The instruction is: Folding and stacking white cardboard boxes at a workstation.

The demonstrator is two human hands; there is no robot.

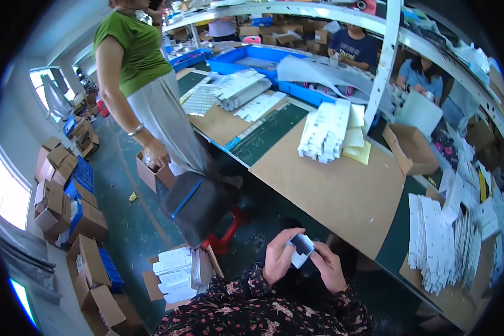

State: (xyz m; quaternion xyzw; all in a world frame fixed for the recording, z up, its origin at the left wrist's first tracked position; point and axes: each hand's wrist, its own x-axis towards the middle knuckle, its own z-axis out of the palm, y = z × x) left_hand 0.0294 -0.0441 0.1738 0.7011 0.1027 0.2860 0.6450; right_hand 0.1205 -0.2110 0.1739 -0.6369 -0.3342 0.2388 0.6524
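Note the small white box in mid-air off the near edge of the surface, pinched at its left side by the left grip and at its right by the right grip, equally near both, with open end upward and long axis too foreshortened to tell.

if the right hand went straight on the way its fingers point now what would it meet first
The small white box: the right hand already seems to touch its edge. Past it, the left hand probably comes next, though depth is hard to judge here.
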